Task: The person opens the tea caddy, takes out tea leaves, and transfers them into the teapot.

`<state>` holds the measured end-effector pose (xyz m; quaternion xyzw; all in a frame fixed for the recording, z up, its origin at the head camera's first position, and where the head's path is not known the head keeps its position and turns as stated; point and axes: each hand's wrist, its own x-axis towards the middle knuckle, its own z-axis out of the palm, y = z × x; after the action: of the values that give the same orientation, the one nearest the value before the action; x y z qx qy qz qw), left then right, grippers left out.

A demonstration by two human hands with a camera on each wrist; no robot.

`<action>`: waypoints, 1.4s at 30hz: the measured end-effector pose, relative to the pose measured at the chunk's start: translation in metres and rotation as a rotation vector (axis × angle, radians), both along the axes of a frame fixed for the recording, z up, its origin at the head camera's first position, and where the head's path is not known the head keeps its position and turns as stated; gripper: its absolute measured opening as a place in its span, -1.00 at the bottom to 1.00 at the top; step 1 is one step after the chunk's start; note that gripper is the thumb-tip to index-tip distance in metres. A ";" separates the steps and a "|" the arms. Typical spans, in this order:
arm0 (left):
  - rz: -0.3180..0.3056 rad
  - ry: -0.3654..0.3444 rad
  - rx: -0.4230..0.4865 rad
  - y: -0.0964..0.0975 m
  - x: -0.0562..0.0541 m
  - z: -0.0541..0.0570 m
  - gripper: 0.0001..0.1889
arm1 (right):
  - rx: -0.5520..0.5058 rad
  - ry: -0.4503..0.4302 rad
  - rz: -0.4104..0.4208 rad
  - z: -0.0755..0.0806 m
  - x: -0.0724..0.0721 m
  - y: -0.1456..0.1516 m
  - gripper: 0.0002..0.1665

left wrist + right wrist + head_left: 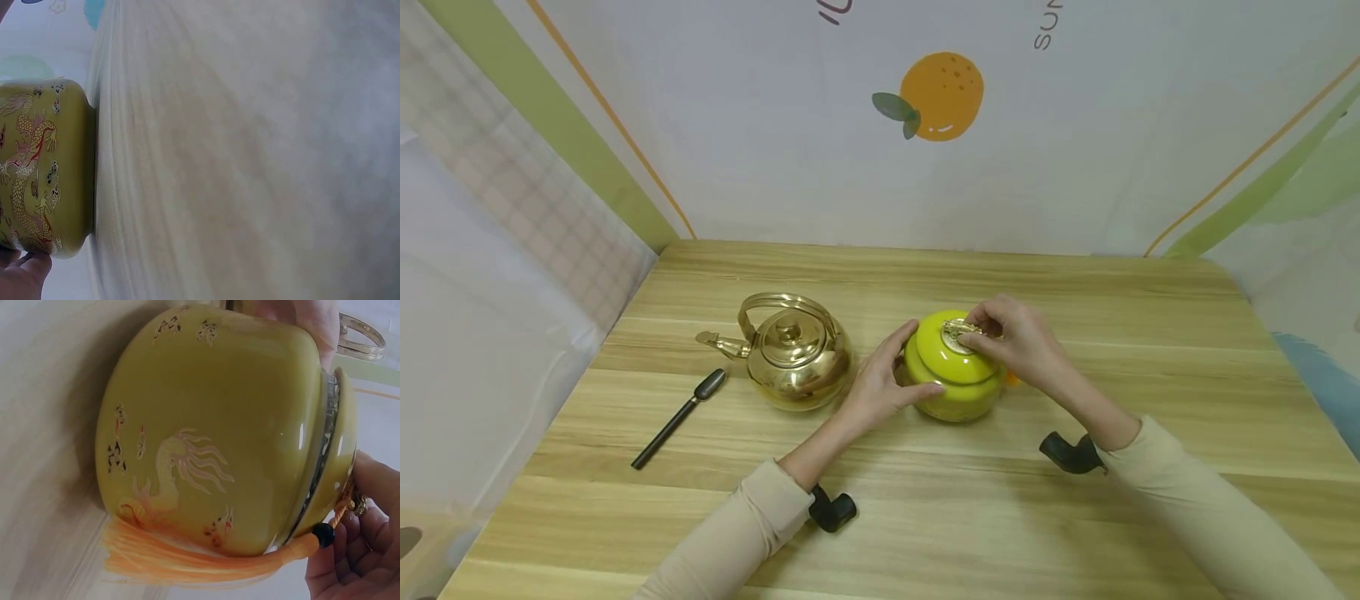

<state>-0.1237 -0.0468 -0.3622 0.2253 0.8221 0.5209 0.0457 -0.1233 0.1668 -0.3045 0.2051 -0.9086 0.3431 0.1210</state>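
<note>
A glossy yellow lidded jar (pixel 958 406) stands upright on the table. My left hand (pixel 877 382) holds its left side, thumb across the front and fingers round the back. The right hand (pixel 1017 340) pinches the gold knob (pixel 958 330) on top of the domed yellow lid (pixel 934 343). Dragon patterns decorate the jar body (pixel 44 162) in the left wrist view. Seen from the right wrist, a dark patterned band (pixel 328 419) shows between body and lid, and an orange tassel (pixel 200 565) with a black bead hangs from the knob.
Left of the jar is a shiny gold kettle (pixel 797 379) with an arched handle, its spout pointing left. A dark scoop (pixel 677 421) lies slanted near the left side of the wooden table (pixel 955 525). Behind rises a printed cloth wall (pixel 775 167).
</note>
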 end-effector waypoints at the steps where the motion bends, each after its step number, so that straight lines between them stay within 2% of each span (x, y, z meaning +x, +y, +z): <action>1: 0.000 0.001 0.000 0.000 0.000 0.000 -0.03 | 0.005 -0.006 0.000 0.000 0.000 0.000 -0.84; 10: 0.003 0.000 -0.005 -0.001 0.000 0.000 -0.02 | 0.093 -0.067 0.002 0.006 -0.003 -0.002 -0.83; 19: 0.005 -0.012 -0.006 -0.001 0.000 0.000 -0.02 | 0.151 -0.085 0.037 0.011 -0.006 -0.004 -0.80; 26: 0.002 -0.014 -0.011 0.000 0.000 0.001 -0.03 | 0.154 -0.094 0.054 0.012 -0.007 -0.004 -0.79; 42: -0.002 -0.016 0.010 0.001 0.001 0.000 -0.02 | 0.118 -0.020 0.022 0.001 -0.003 -0.003 -0.78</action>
<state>-0.1226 -0.0460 -0.3617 0.2223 0.8187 0.5269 0.0515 -0.1258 0.1640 -0.3036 0.2183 -0.9261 0.2923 0.0958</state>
